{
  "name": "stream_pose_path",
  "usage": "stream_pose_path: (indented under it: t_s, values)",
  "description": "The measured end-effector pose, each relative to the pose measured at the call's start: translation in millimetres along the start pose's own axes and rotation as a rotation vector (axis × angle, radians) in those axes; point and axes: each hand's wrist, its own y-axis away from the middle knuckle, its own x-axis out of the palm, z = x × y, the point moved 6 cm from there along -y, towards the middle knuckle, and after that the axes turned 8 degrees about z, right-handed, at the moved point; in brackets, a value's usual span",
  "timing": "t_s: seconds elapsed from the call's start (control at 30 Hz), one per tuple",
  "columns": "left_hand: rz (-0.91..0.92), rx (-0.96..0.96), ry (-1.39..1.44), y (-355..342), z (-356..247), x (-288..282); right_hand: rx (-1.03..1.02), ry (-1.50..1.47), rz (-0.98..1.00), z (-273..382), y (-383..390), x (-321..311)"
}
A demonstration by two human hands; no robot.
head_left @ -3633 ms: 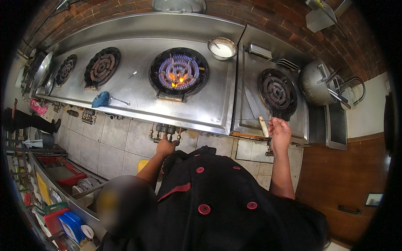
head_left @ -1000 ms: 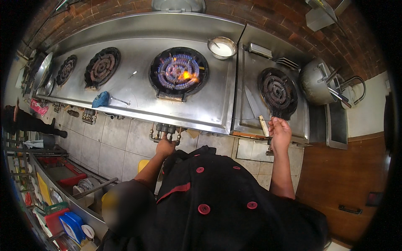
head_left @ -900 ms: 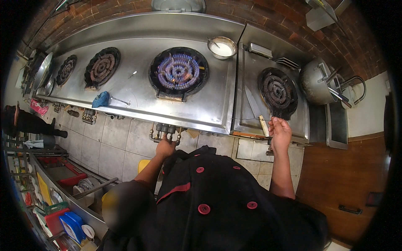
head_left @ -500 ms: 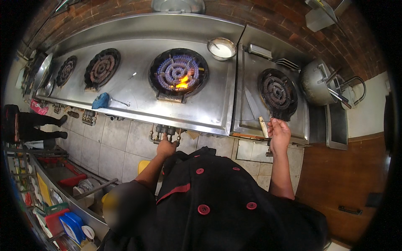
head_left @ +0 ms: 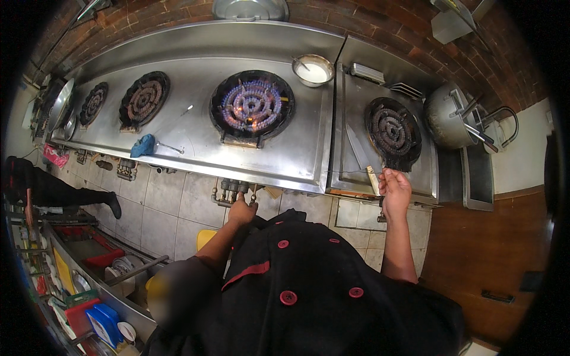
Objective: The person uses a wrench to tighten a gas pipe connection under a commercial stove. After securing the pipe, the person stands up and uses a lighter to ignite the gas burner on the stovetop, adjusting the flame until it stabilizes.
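Note:
My left hand (head_left: 241, 212) reaches under the stove's front edge, its fingers closed on one of the gas valves (head_left: 225, 188). Above it, a large ring burner (head_left: 252, 105) burns with blue flames and small orange spots. My right hand (head_left: 396, 188) pinches the end of a thin dark wire (head_left: 350, 171) that stretches left over the stove's front. Close to that hand lies a knife (head_left: 358, 148) with a pale handle, beside an unlit burner (head_left: 390, 132).
A metal bowl of white liquid (head_left: 313, 70) stands behind the lit burner. A blue cloth (head_left: 142, 145) and a spoon-like utensil lie near the front edge. A large pot (head_left: 446, 118) is at far right. Another person's leg (head_left: 77, 194) shows at left, near crowded shelving (head_left: 65, 267).
The tall yellow flame on the burner has shrunk to small orange spots among blue. My hands stay nearly in place. At left, the other person has shifted, one leg extended to the right.

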Motion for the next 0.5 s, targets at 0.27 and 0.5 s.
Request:
stream_pose_path:
  t_s: [0.27, 0.5]
  values:
    - [-0.084, 0.033, -0.056, -14.1, 15.3, 14.5, 0.011, -0.002, -0.003, 1.0, -0.4, 1.0]
    - [-0.050, 0.018, -0.049, -9.2, 9.0, 10.2, -0.008, 0.008, 0.004, 1.1, -1.3, 1.0]
